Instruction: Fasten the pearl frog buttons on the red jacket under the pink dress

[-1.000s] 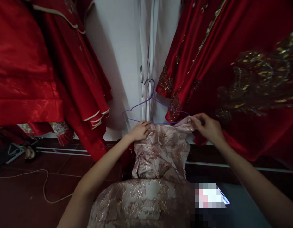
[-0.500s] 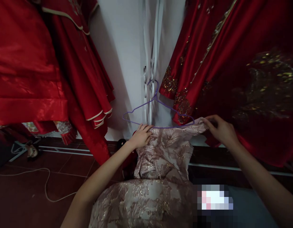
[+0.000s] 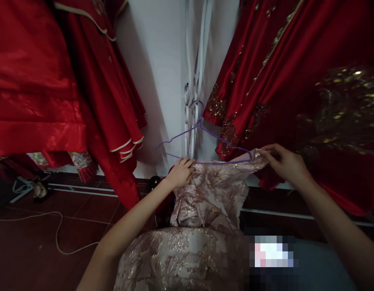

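A pale pink dress (image 3: 211,202) with a shiny gold pattern hangs in front of me, its skirt spreading toward the bottom of the view. Its right shoulder sits over one end of a purple hanger (image 3: 187,131); the hanger's left end is bare. My right hand (image 3: 285,163) pinches the dress's right shoulder edge just past the hanger tip. At the neckline, my left hand (image 3: 182,173) grips the cloth and the hanger's lower bar, thumb side hidden. The hanger's hook lies against a white metal stand (image 3: 190,81).
Red garments (image 3: 114,101) hang on the left, and red gowns with gold embroidery (image 3: 265,81) on the right. A white cable (image 3: 58,234) runs over the tiled floor. Shoes (image 3: 40,190) stand at the far left. A pixelated bright patch (image 3: 272,250) shows at lower right.
My right hand has drawn the shoulder of the dress slightly outward and up, and the hanger's right end shows more clearly inside it. The left hand stays in place.
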The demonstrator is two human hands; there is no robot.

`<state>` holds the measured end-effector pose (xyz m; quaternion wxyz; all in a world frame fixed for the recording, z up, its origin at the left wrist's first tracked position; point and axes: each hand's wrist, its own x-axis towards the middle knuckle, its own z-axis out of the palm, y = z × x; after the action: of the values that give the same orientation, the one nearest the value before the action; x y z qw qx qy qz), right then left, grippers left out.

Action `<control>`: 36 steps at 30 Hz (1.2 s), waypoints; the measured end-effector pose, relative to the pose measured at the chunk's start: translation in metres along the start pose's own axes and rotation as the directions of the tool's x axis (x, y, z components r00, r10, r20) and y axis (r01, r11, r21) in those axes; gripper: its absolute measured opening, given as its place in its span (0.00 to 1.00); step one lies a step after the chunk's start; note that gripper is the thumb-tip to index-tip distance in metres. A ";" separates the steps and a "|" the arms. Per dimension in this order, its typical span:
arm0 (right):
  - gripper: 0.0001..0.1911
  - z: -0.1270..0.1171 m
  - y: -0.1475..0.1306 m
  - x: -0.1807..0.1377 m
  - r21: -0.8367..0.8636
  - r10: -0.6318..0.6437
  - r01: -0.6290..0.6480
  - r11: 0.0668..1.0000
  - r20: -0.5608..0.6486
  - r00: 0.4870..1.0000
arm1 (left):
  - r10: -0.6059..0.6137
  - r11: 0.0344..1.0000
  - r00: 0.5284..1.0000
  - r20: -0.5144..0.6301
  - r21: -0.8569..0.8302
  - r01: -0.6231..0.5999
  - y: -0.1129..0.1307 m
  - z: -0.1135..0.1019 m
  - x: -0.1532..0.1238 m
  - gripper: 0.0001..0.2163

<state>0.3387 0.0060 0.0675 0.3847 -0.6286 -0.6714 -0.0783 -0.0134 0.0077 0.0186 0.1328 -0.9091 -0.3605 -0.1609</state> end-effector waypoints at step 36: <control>0.15 0.058 -0.066 0.011 0.500 0.159 -0.001 0.866 -0.273 0.949 | -0.336 0.861 0.925 -0.180 -0.456 0.224 -0.005 0.001 0.011 0.19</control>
<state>0.2560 0.0357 0.0594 0.6343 -0.5170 -0.5745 0.0161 -0.0088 0.0180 0.0229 -0.0498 -0.8252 -0.4254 -0.3682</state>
